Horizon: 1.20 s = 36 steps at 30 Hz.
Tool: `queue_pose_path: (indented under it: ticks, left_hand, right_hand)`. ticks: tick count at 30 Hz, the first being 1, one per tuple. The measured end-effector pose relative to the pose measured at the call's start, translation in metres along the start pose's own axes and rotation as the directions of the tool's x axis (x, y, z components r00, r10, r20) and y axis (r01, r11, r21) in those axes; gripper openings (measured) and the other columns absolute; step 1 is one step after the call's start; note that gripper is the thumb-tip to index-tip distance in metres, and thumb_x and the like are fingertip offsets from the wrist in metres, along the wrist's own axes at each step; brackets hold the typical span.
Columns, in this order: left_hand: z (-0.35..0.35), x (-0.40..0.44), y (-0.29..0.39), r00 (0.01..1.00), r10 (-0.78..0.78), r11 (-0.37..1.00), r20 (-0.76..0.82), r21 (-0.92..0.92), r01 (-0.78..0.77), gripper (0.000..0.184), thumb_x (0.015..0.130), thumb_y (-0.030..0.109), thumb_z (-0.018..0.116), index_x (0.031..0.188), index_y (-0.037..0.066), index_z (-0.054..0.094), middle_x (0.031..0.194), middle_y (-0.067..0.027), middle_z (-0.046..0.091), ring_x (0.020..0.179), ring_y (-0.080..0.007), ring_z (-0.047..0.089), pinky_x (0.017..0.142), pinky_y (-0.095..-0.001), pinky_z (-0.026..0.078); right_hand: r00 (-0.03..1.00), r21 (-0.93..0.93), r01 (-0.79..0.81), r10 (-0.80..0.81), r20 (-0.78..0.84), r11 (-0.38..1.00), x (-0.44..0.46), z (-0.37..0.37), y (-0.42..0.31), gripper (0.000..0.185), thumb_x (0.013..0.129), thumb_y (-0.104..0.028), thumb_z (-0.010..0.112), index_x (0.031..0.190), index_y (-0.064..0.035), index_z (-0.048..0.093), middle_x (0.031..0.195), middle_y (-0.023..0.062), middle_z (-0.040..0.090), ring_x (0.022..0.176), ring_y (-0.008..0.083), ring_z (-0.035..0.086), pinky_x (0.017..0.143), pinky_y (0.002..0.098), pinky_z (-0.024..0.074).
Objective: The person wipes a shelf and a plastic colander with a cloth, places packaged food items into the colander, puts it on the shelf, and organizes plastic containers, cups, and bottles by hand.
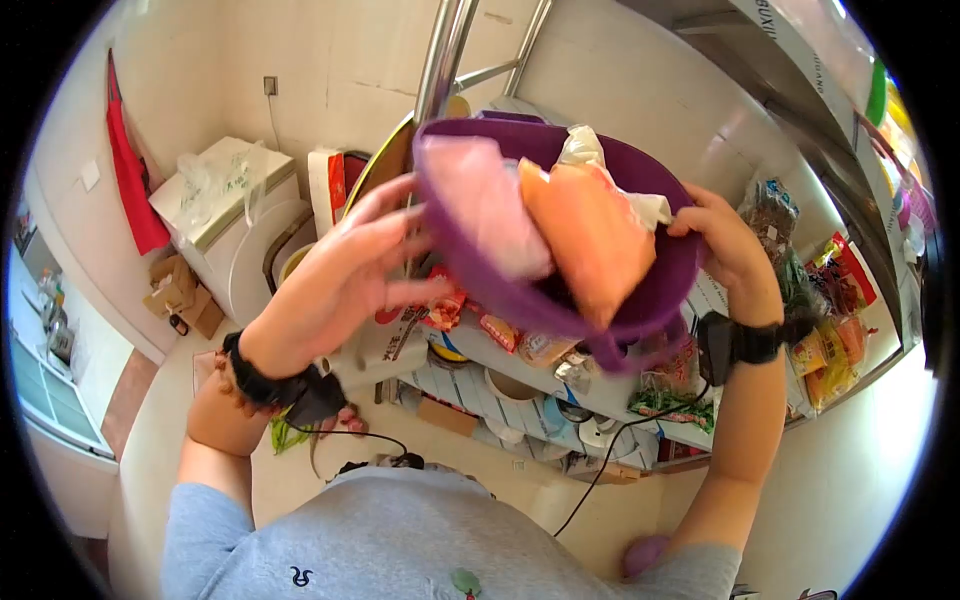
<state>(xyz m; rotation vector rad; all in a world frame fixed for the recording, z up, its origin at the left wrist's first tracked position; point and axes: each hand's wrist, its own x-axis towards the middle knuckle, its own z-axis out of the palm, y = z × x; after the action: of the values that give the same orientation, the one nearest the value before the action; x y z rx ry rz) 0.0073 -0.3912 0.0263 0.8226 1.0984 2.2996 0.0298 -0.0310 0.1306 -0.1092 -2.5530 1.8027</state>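
A purple basket (620,165) is raised in front of me, tilted so its inside shows. In it lie a pink packet (485,205), an orange packet (595,235) and a whitish plastic bag (582,148). My right hand (725,235) grips the basket's right rim, fingers curled over it. My left hand (375,260) is beside the basket's left side, fingers spread and slightly blurred; whether it touches the basket is unclear. Both wrists wear black straps with small devices and cables.
Below the basket, metal shelves (460,385) hold packets and bowls. More bagged food (835,350) stands at the right. A metal post (440,65) rises behind the basket. At the left are a white cabinet (215,250), cardboard boxes (185,300) and a hanging red cloth (135,180).
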Motion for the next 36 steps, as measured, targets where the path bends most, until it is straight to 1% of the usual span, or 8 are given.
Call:
queue_pose_path:
  ticks: [7,10,16,19,22,24,29,36]
  left_hand:
    - [0.003,0.069,0.005,0.985,0.163,0.881,-0.053,0.458,-0.121,0.067,0.092,0.030,0.060,0.147,0.008,0.028,0.145,-0.0111,0.034,0.130,-0.0179,0.038,0.107,-0.0348,0.032]
    - [0.012,0.101,0.002,0.984,0.158,0.846,-0.078,0.524,-0.094,0.068,0.089,0.032,0.063,0.145,0.009,0.032,0.137,-0.0091,0.043,0.125,-0.0166,0.042,0.103,-0.0352,0.035]
    - [-0.034,0.162,-0.010,0.928,0.290,0.769,-0.233,0.634,-0.081,0.059,0.086,0.023,0.067,0.136,0.005,0.042,0.125,-0.0143,0.052,0.115,-0.0199,0.049,0.097,-0.0357,0.041]
    - [-0.037,0.143,-0.022,0.769,0.639,0.198,0.028,0.959,-0.200,0.052,0.087,0.023,0.066,0.132,0.007,0.046,0.123,-0.0186,0.052,0.118,-0.0255,0.049,0.100,-0.0364,0.039]
    - [-0.028,0.116,-0.026,0.595,0.759,-0.242,0.265,0.963,-0.121,0.049,0.083,0.027,0.067,0.127,0.012,0.051,0.127,-0.0195,0.043,0.117,-0.0345,0.046,0.097,-0.0372,0.040]
    - [-0.031,0.120,-0.028,0.587,0.744,-0.244,0.320,0.947,-0.207,0.026,0.086,0.019,0.063,0.110,0.009,0.061,0.113,-0.0146,0.055,0.108,-0.0334,0.050,0.090,-0.0383,0.042]
    - [-0.050,0.141,-0.016,0.672,0.594,-0.338,0.443,0.895,-0.291,0.017,0.085,0.001,0.055,0.099,0.003,0.063,0.099,-0.0120,0.062,0.104,-0.0325,0.053,0.090,-0.0397,0.044]
    - [-0.059,0.166,-0.022,0.590,0.623,-0.410,0.513,0.857,-0.313,0.034,0.076,-0.012,0.046,0.105,0.000,0.060,0.105,-0.0162,0.060,0.106,-0.0354,0.054,0.093,-0.0414,0.044]
  right_hand:
    - [0.979,0.329,-0.105,0.156,-0.133,0.938,0.028,0.021,0.029,0.032,0.081,-0.004,0.055,0.113,-0.0019,0.054,0.107,0.0132,0.059,0.094,0.0247,0.063,0.079,0.0409,0.0589]
    - [0.991,0.560,0.034,0.046,-0.128,0.828,0.033,0.056,0.021,0.019,0.085,-0.004,0.056,0.103,0.0029,0.057,0.100,0.0143,0.059,0.094,0.0263,0.061,0.087,0.0409,0.0572]
    - [0.986,0.631,0.158,-0.086,-0.144,0.760,0.038,0.097,0.015,0.037,0.090,-0.014,0.056,0.120,0.0046,0.046,0.123,0.0206,0.046,0.108,0.0394,0.054,0.092,0.0493,0.0532]
    - [0.991,0.700,0.019,0.078,-0.107,0.714,0.033,0.081,0.021,0.054,0.090,-0.030,0.057,0.124,0.0078,0.039,0.126,0.0261,0.040,0.111,0.0471,0.050,0.093,0.0505,0.0515]
    - [0.985,0.637,-0.078,0.160,-0.071,0.767,0.042,0.041,0.035,0.074,0.089,-0.044,0.056,0.131,0.0104,0.028,0.122,0.0325,0.042,0.107,0.0466,0.055,0.089,0.0496,0.0531]
    - [0.986,0.553,-0.119,0.166,-0.035,0.825,0.059,0.014,0.048,0.075,0.089,-0.045,0.055,0.133,0.0091,0.027,0.120,0.0341,0.045,0.103,0.0444,0.059,0.088,0.0495,0.0531]
    - [0.990,0.444,-0.139,0.117,0.077,0.885,0.080,0.001,0.066,0.033,0.091,-0.015,0.055,0.118,0.0036,0.051,0.109,0.0215,0.060,0.099,0.0311,0.064,0.085,0.0411,0.0575]
    - [0.996,0.604,0.060,-0.009,-0.087,0.795,0.061,0.053,0.063,0.031,0.094,-0.006,0.046,0.123,0.0031,0.046,0.119,0.0192,0.055,0.103,0.0302,0.061,0.088,0.0451,0.0560]
